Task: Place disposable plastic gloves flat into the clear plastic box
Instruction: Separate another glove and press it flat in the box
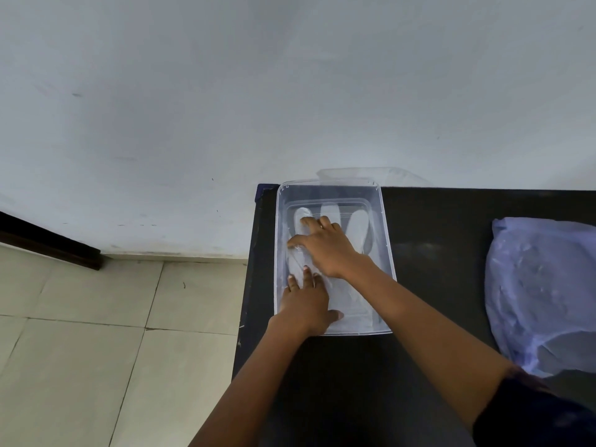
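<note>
A clear plastic box stands at the left end of a black table. Inside it a see-through disposable glove lies flat, its fingers pointing toward the wall. Both of my hands are inside the box, palms down on the glove. My right hand presses on the glove's finger part, fingers spread. My left hand presses the cuff end near the front wall of the box, with its thumb out to the right. Neither hand grips anything.
A bluish plastic bag of more gloves lies at the table's right side. The clear lid leans behind the box against the white wall. A tiled floor lies to the left, beyond the table edge.
</note>
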